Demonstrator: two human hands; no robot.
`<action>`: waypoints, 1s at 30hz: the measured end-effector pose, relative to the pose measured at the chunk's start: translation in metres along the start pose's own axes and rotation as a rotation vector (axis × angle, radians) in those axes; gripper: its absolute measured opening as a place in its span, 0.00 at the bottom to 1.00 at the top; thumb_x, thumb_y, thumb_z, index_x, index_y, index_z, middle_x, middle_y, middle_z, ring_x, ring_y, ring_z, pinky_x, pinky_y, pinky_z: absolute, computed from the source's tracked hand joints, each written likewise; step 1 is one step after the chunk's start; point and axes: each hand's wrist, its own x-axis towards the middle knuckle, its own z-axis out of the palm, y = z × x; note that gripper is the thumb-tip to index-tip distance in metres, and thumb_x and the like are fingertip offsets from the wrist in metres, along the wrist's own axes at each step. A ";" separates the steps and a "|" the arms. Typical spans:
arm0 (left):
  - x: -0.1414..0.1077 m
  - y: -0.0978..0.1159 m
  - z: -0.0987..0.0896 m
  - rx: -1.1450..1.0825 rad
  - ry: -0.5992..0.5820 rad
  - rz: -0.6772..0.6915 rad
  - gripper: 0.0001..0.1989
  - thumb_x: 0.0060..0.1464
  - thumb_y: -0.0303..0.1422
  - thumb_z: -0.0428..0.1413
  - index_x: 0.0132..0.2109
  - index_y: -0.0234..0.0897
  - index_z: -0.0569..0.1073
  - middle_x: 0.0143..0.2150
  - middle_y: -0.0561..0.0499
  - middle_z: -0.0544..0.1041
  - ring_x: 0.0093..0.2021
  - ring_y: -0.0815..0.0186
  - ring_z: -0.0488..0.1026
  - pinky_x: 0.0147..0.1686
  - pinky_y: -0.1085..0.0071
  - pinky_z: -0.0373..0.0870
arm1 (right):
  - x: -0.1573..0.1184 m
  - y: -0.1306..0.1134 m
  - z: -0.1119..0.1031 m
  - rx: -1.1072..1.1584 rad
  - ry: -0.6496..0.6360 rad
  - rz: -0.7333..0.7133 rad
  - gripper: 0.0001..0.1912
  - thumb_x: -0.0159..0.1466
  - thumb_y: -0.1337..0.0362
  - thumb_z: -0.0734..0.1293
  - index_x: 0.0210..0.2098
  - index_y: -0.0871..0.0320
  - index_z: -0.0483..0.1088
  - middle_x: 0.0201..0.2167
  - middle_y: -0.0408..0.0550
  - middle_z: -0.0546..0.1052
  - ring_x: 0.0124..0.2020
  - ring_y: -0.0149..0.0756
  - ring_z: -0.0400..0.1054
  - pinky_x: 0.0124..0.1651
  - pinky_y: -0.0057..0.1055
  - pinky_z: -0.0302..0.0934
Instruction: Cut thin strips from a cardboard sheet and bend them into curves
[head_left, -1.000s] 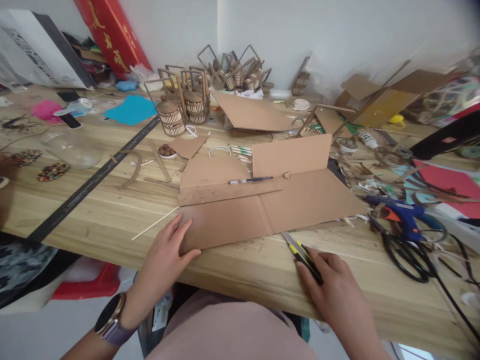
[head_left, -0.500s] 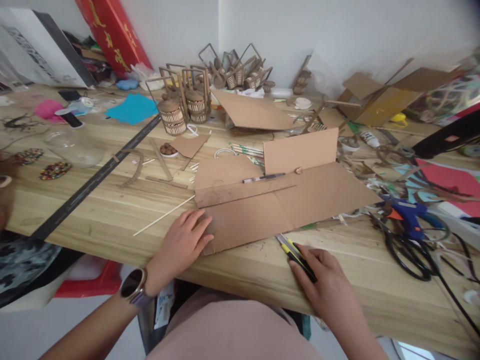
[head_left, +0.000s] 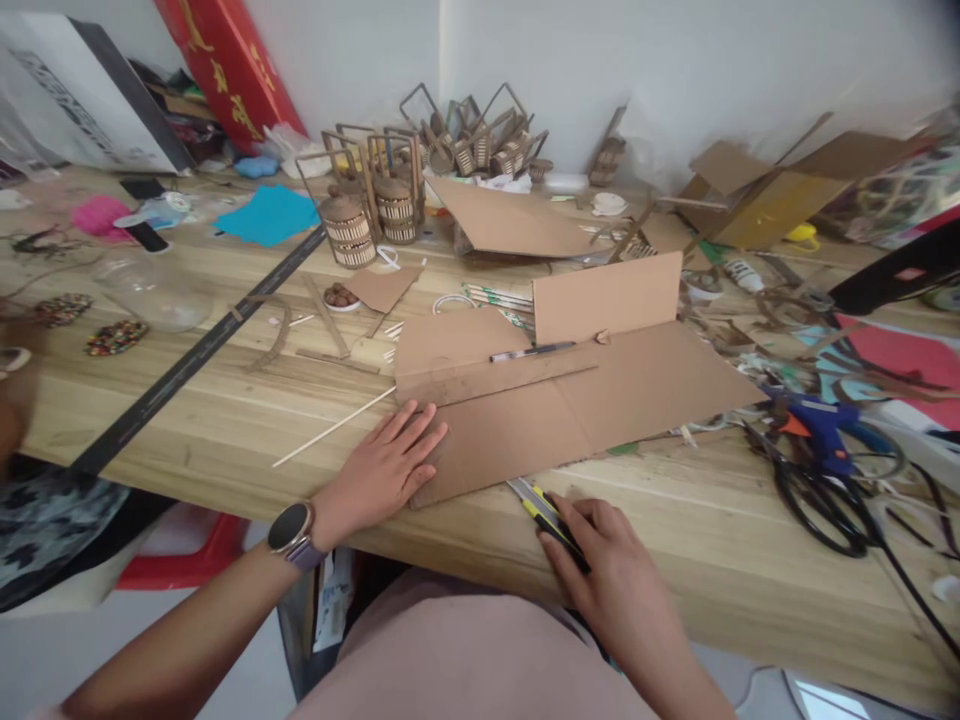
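Observation:
A folded brown cardboard sheet point(head_left: 637, 385) lies across the middle of the table, one flap standing up at its back. On its left end rests a narrow cardboard strip point(head_left: 480, 383), with a pen point(head_left: 532, 352) just behind it. My left hand point(head_left: 394, 460), fingers spread, lies flat on the sheet's lower left corner. A yellow and black utility knife point(head_left: 553, 522) is gripped in my right hand point(head_left: 619, 560), its blade pointing up and left, close to the sheet's front edge.
Small woven baskets point(head_left: 350, 230) stand at the back. Black scissors point(head_left: 817, 500) and a blue glue gun point(head_left: 825, 430) lie right. A thin stick point(head_left: 334, 427), a bowl of nuts point(head_left: 340, 296) and a clear jar point(head_left: 154, 290) are left. A person's arm point(head_left: 13, 385) shows at the far left.
My right hand has moved left with the knife along the cardboard's front edge. My left hand has slid a little right and up onto the cardboard, its fingers spread wider.

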 end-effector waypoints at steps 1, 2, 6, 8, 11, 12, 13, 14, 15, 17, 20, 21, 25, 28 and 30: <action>0.001 0.000 -0.001 0.000 0.000 0.002 0.27 0.70 0.44 0.39 0.69 0.39 0.60 0.72 0.46 0.55 0.72 0.51 0.48 0.66 0.52 0.54 | 0.000 -0.003 0.001 0.000 0.004 -0.005 0.20 0.68 0.56 0.60 0.53 0.59 0.72 0.39 0.54 0.74 0.41 0.44 0.71 0.44 0.40 0.71; 0.002 -0.001 -0.002 -0.001 0.000 0.006 0.27 0.70 0.44 0.39 0.69 0.39 0.60 0.72 0.46 0.56 0.72 0.51 0.49 0.66 0.53 0.55 | 0.000 -0.005 0.001 0.002 0.006 -0.010 0.19 0.68 0.56 0.60 0.53 0.59 0.72 0.39 0.54 0.74 0.41 0.44 0.71 0.44 0.41 0.71; 0.005 -0.004 -0.010 -0.007 -0.004 0.034 0.25 0.70 0.43 0.40 0.67 0.40 0.63 0.70 0.47 0.60 0.70 0.52 0.54 0.64 0.55 0.58 | -0.004 -0.014 0.006 0.009 -0.018 -0.042 0.19 0.69 0.57 0.60 0.53 0.59 0.72 0.40 0.54 0.74 0.41 0.43 0.71 0.43 0.40 0.72; 0.007 -0.008 -0.014 0.002 -0.002 0.065 0.24 0.70 0.43 0.40 0.66 0.41 0.65 0.69 0.47 0.63 0.68 0.53 0.58 0.63 0.57 0.59 | -0.004 -0.020 0.010 -0.003 -0.025 -0.059 0.19 0.69 0.58 0.59 0.53 0.60 0.71 0.39 0.54 0.74 0.40 0.43 0.71 0.42 0.41 0.72; 0.015 -0.019 -0.019 0.026 0.015 0.159 0.23 0.71 0.41 0.41 0.64 0.39 0.68 0.66 0.46 0.67 0.64 0.56 0.63 0.61 0.59 0.61 | -0.002 -0.027 0.014 -0.022 -0.023 -0.091 0.19 0.68 0.58 0.60 0.53 0.61 0.71 0.38 0.54 0.73 0.40 0.44 0.71 0.41 0.41 0.72; 0.019 -0.023 -0.020 0.037 0.019 0.200 0.22 0.71 0.40 0.41 0.63 0.38 0.69 0.65 0.46 0.69 0.61 0.57 0.66 0.59 0.60 0.62 | -0.002 -0.028 0.015 -0.025 -0.023 -0.104 0.20 0.68 0.58 0.60 0.53 0.62 0.71 0.38 0.55 0.73 0.40 0.44 0.71 0.40 0.41 0.72; 0.025 -0.027 -0.021 0.050 0.022 0.239 0.21 0.71 0.39 0.41 0.61 0.37 0.71 0.63 0.45 0.71 0.58 0.58 0.68 0.57 0.62 0.64 | -0.001 -0.030 0.016 -0.027 -0.022 -0.117 0.20 0.68 0.58 0.60 0.53 0.62 0.71 0.38 0.55 0.73 0.40 0.44 0.71 0.40 0.41 0.73; 0.031 -0.031 -0.022 0.069 0.020 0.274 0.20 0.71 0.38 0.42 0.59 0.36 0.73 0.60 0.45 0.73 0.53 0.60 0.71 0.53 0.63 0.65 | 0.000 -0.031 0.016 -0.028 -0.020 -0.130 0.20 0.68 0.59 0.60 0.53 0.63 0.71 0.38 0.55 0.73 0.40 0.44 0.71 0.40 0.41 0.73; 0.039 -0.034 -0.022 0.097 0.019 0.300 0.20 0.70 0.38 0.43 0.57 0.36 0.74 0.57 0.44 0.75 0.48 0.61 0.72 0.49 0.64 0.67 | 0.001 -0.032 0.016 -0.031 -0.016 -0.144 0.19 0.68 0.59 0.60 0.53 0.63 0.71 0.37 0.55 0.73 0.39 0.44 0.71 0.40 0.41 0.73; 0.054 -0.037 -0.021 0.139 -0.005 0.363 0.19 0.69 0.40 0.45 0.55 0.36 0.75 0.49 0.43 0.78 0.41 0.61 0.72 0.42 0.65 0.67 | 0.003 -0.034 0.016 -0.038 -0.007 -0.175 0.19 0.68 0.59 0.60 0.52 0.63 0.72 0.37 0.55 0.73 0.38 0.43 0.71 0.39 0.40 0.73; 0.072 -0.039 -0.014 0.154 0.010 0.398 0.19 0.68 0.42 0.46 0.56 0.39 0.74 0.43 0.44 0.77 0.41 0.59 0.72 0.41 0.63 0.68 | 0.005 -0.036 0.016 -0.051 0.001 -0.210 0.19 0.68 0.59 0.60 0.51 0.64 0.72 0.35 0.54 0.73 0.36 0.43 0.72 0.37 0.39 0.73; 0.075 -0.040 -0.011 0.139 0.026 0.397 0.19 0.68 0.42 0.46 0.57 0.41 0.73 0.45 0.43 0.77 0.43 0.57 0.72 0.42 0.62 0.68 | 0.005 -0.037 0.016 -0.056 0.006 -0.217 0.18 0.68 0.60 0.60 0.51 0.65 0.72 0.35 0.54 0.73 0.36 0.42 0.72 0.37 0.39 0.73; 0.079 -0.045 0.002 0.002 0.097 0.408 0.18 0.68 0.40 0.47 0.57 0.39 0.72 0.63 0.40 0.68 0.62 0.53 0.64 0.57 0.55 0.65 | 0.009 -0.038 0.017 -0.066 0.011 -0.249 0.19 0.68 0.60 0.61 0.50 0.65 0.72 0.35 0.54 0.74 0.36 0.43 0.73 0.36 0.38 0.73; 0.080 -0.050 0.008 -0.085 0.071 0.447 0.19 0.69 0.37 0.45 0.60 0.35 0.69 0.70 0.41 0.60 0.71 0.53 0.51 0.66 0.53 0.56 | 0.013 -0.040 0.017 -0.063 -0.002 -0.283 0.18 0.67 0.60 0.61 0.50 0.65 0.73 0.34 0.54 0.74 0.35 0.43 0.73 0.34 0.37 0.73; 0.081 -0.051 0.010 -0.109 0.037 0.445 0.21 0.69 0.37 0.45 0.63 0.35 0.66 0.71 0.42 0.58 0.72 0.53 0.48 0.68 0.53 0.53 | 0.016 -0.041 0.017 -0.051 -0.009 -0.303 0.18 0.67 0.60 0.61 0.49 0.65 0.73 0.33 0.53 0.74 0.35 0.42 0.73 0.35 0.36 0.73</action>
